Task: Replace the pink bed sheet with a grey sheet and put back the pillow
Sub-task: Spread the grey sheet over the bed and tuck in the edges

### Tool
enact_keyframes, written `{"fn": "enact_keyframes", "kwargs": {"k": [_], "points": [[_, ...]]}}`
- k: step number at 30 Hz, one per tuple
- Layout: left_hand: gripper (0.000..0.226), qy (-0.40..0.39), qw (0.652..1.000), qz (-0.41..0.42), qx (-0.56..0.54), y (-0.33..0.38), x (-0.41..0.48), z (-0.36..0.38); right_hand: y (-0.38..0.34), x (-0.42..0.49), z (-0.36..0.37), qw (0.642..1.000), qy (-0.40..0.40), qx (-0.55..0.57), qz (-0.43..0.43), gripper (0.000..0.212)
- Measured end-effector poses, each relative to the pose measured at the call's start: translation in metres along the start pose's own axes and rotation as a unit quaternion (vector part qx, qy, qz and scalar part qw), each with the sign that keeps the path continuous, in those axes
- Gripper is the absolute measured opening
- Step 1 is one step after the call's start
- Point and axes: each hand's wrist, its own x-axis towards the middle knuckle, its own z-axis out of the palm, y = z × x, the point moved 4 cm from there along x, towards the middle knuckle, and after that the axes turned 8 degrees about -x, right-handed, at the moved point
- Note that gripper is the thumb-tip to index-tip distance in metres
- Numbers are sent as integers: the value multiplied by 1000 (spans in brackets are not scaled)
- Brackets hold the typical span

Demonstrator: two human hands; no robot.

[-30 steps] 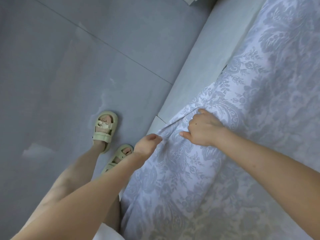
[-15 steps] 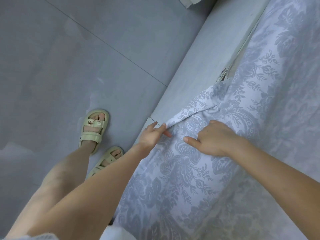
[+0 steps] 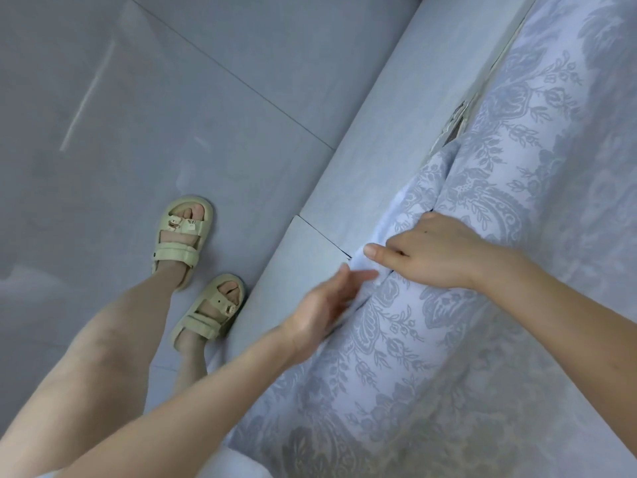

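The grey sheet, pale with a floral damask pattern, covers the bed across the right half of the frame, from the upper right corner to the bottom edge. Its loose edge runs diagonally along the bed's side panel and bunches into a fold at centre right.

Right hand: at centre right, knuckles up on the sheet. The fingers are curled down into the fabric and grasp the bunched fold. The thumb is straight and points left toward the panel.

Left hand: at centre, just below and left of the right hand, blurred by motion. The fingers are extended and not clenched, with the fingertips touching the sheet's edge where it meets the panel. No grasp is seen.

The grey tiled floor fills the left of the frame. The person stands on it close beside the panel, wearing pale green sandals.
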Motion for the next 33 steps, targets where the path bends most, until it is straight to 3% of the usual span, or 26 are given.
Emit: {"fn": "enact_keyframes", "kwargs": {"k": [4, 7, 10, 15, 18, 21, 23, 27, 33], "points": [[67, -67, 994, -69, 41, -6, 17, 20, 3, -10, 1, 999, -35, 21, 7, 77], [54, -91, 991, -80, 56, -3, 35, 37, 2, -18, -4, 999, -48, 9, -5, 76], [47, -62, 989, -116, 67, 2, 55, 45, 2, -11, -8, 998, -59, -6, -6, 78], [75, -54, 982, -178, 37, 2, 62, 34, 35, 18, -29, 984, 49, -171, 29, 81], [75, 27, 989, -138, 49, 7, 54, 30, 60, 40, -36, 976, -30, -202, 71, 83], [77, 103, 993, -30, 57, 13, 48, 22, 63, 61, -29, 960, -130, -227, 100, 86], [70, 93, 995, 24, 13, 17, 48, 22, 64, 68, -26, 952, -170, -222, 128, 87], [72, -14, 997, -61, 40, 16, 62, 42, 73, 76, -21, 945, -221, -182, 160, 89], [77, 13, 987, -162, -3, 5, 73, 33, 70, 73, -23, 946, -275, -60, 158, 89]]}}
